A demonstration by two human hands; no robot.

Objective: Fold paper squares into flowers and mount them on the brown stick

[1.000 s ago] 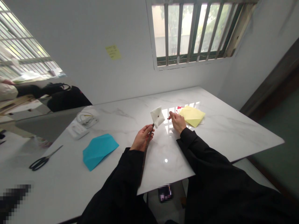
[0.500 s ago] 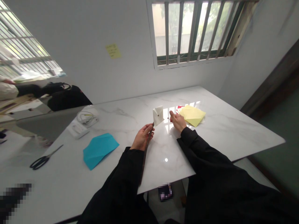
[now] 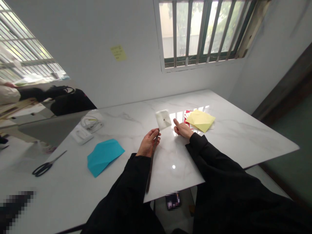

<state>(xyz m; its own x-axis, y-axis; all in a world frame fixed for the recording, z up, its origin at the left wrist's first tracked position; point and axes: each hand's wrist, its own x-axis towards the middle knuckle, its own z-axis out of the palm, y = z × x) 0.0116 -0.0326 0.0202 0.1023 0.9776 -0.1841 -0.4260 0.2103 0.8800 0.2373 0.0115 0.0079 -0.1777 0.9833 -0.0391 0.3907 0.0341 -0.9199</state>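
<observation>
My left hand (image 3: 147,143) is closed round a dark brown stick, whose lower end reaches down near the table's front edge. At the stick's top is a white paper pinwheel (image 3: 162,119) with a small dark pin at its centre. To the right of the pinwheel, and apart from it, is my right hand (image 3: 183,129). Its thumb points up and away from the loosely curled fingers, and nothing shows between them. Sheets of yellow paper (image 3: 201,120) lie just beyond that hand, with red and white paper showing beneath them.
A folded blue sheet of paper (image 3: 104,157) lies on the marbled white table (image 3: 234,130) at left. Farther left are black-handled scissors (image 3: 45,168), and behind the blue sheet a white box (image 3: 81,135) with a cable. A barred window (image 3: 195,35) is in the wall behind.
The pinwheel has turned and now faces the camera at a different angle. My right hand has shifted slightly left and down. My left hand has kept its hold on the stick.
</observation>
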